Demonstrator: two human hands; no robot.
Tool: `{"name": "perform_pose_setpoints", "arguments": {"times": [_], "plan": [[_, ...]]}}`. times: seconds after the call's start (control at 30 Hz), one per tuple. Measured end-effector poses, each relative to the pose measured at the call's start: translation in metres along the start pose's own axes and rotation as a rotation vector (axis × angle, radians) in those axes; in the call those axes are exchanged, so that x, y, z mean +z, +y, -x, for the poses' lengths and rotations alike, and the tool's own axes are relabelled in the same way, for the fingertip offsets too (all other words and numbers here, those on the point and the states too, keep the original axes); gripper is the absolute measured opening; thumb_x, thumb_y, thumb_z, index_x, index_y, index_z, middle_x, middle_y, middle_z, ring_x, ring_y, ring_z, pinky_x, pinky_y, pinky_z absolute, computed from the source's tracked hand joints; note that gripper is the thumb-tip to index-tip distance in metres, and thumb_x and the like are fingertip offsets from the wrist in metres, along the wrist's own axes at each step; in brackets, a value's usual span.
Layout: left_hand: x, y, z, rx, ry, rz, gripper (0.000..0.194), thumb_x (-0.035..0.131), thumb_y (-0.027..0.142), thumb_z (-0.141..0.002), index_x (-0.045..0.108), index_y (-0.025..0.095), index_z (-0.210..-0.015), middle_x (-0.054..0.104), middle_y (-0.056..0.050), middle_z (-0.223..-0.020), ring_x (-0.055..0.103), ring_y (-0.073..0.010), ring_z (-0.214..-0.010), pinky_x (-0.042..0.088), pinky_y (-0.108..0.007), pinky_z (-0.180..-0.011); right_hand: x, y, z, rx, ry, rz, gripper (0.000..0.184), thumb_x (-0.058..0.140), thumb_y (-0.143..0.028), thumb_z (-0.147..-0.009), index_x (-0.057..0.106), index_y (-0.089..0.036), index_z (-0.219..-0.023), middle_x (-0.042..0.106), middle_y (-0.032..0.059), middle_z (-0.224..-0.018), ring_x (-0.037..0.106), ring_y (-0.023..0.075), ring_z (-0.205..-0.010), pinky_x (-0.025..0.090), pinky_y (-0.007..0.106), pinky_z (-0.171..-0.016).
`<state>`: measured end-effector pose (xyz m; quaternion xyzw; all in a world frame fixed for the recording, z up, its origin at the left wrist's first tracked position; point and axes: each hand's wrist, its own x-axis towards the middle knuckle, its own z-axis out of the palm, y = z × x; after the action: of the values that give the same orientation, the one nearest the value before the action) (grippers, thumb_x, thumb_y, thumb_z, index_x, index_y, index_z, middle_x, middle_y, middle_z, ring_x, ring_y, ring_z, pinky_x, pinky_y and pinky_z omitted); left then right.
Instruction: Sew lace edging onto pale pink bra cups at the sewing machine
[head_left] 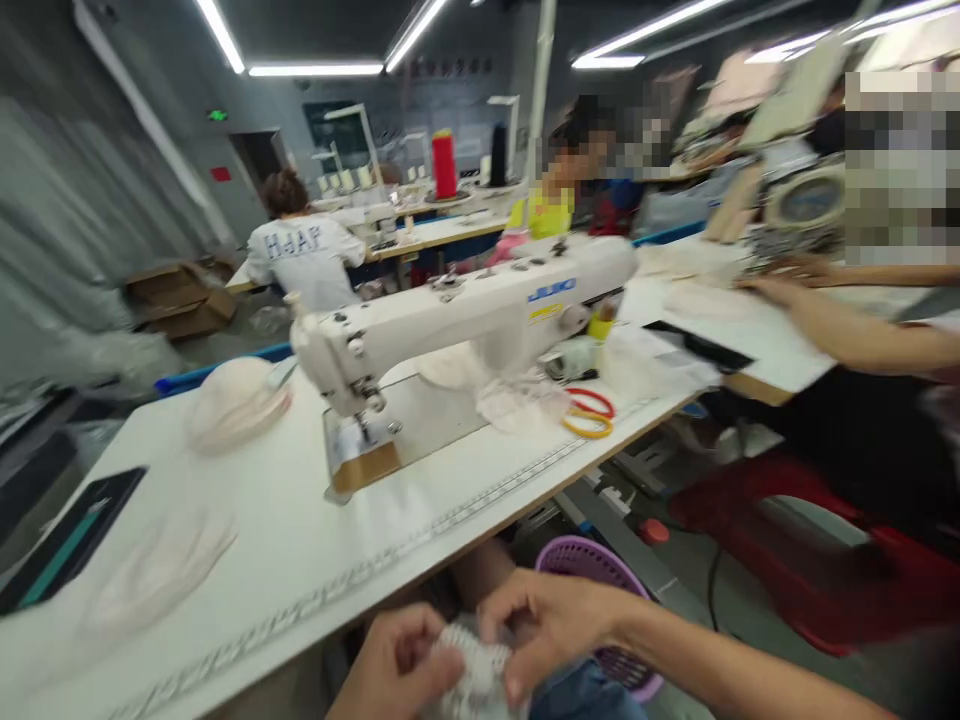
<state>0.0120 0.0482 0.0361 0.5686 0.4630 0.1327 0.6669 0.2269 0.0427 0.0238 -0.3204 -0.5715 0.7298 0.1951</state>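
Note:
A small piece of white, lacy-looking fabric (476,668) is pinched between my two hands, below the table's front edge and over my lap. My left hand (401,665) grips its left side with thumb and fingers. On its right side, my right hand (547,625) closes with thumb and bent fingers. Motion blur hides the fabric's finer detail. Beyond the edge stands a white sewing machine (465,310), its needle area apart from both hands. Scissors (589,415) with red and yellow handles lie by a crumpled pale cloth (521,400).
Pale fabric pieces (236,400) lie at the table's left, near a dark tray (71,535). A printed ruler runs along the front edge. A purple basket (585,548) stands below. At right, a co-worker's arm (847,320) rests over another table, by a red stool (810,560).

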Motion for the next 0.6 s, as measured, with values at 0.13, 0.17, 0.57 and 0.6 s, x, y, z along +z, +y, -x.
{"name": "perform_pose_setpoints", "arguments": {"times": [0.13,0.17,0.57,0.6], "plan": [[-0.001,0.015,-0.001,0.028,0.082,0.078,0.036,0.071,0.044,-0.067,0.06,0.01,-0.072,0.054,0.002,-0.054,0.043,-0.0058,-0.049,0.03,-0.018,-0.047,-0.001,-0.016,-0.012,-0.05,0.043,0.089,0.034,0.07,-0.044,-0.07,0.06,-0.011,-0.075,0.05,-0.0032,-0.065,0.043,0.0083,-0.061,0.034,0.019,-0.055],[-0.002,0.014,-0.002,0.028,0.076,0.133,0.037,0.072,0.044,-0.066,0.06,0.01,-0.073,0.056,0.002,-0.056,0.044,-0.006,-0.049,0.032,-0.018,-0.048,-0.001,-0.016,-0.014,-0.038,0.051,0.095,0.033,0.068,-0.043,-0.072,0.06,-0.011,-0.075,0.049,-0.003,-0.065,0.042,0.0086,-0.061,0.033,0.02,-0.054],[-0.011,-0.008,0.012,-0.02,0.027,0.303,0.031,0.075,0.038,-0.066,0.06,0.01,-0.071,0.062,-0.002,-0.066,0.053,-0.0089,-0.06,0.042,-0.021,-0.06,-0.001,0.001,-0.004,0.072,-0.002,-0.008,0.028,0.066,-0.04,-0.075,0.058,-0.013,-0.072,0.047,-0.0037,-0.063,0.04,0.0086,-0.058,0.029,0.021,-0.053],[-0.012,-0.007,0.012,-0.03,0.008,0.297,0.03,0.075,0.037,-0.066,0.061,0.01,-0.071,0.061,-0.002,-0.066,0.052,-0.0087,-0.061,0.042,-0.02,-0.06,-0.001,-0.001,-0.004,0.065,-0.019,-0.003,0.027,0.066,-0.039,-0.075,0.059,-0.013,-0.072,0.048,-0.0033,-0.063,0.04,0.0089,-0.059,0.03,0.021,-0.054]]}}
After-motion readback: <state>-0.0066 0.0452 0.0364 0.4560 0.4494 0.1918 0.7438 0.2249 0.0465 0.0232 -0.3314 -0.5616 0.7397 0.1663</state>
